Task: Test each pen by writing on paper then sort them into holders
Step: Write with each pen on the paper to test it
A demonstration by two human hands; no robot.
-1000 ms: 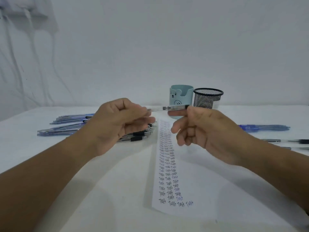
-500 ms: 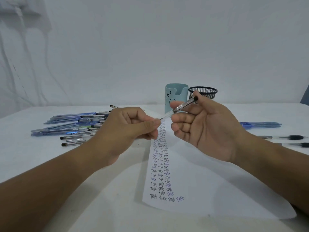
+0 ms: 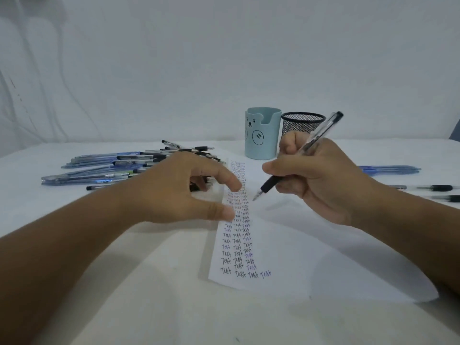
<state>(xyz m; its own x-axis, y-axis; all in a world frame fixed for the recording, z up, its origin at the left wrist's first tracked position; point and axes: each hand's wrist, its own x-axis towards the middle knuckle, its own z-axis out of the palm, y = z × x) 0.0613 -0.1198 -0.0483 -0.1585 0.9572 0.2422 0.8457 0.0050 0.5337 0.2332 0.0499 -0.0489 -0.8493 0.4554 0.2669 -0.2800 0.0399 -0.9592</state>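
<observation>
My right hand (image 3: 321, 183) grips a clear pen (image 3: 302, 153) with a black grip in a writing hold. Its uncapped tip hovers just above the white paper (image 3: 286, 245), to the right of the columns of "Test" words. My left hand (image 3: 179, 190) hangs low over the paper's left edge with thumb and forefinger spread. Its other fingers curl under around something small and dark that I cannot make out. Behind the paper stand a pale blue bear holder (image 3: 262, 136) and a black mesh holder (image 3: 302, 123).
A heap of blue and black pens (image 3: 112, 170) lies on the white table at the left, partly hidden by my left hand. Some blue pens (image 3: 390, 169) and two black-grip pens (image 3: 433, 188) lie at the right. A white wall closes the back.
My hands have come apart: the right one turned the pen tip down toward the paper, and the left dropped to the paper's edge with its fingers spreading.
</observation>
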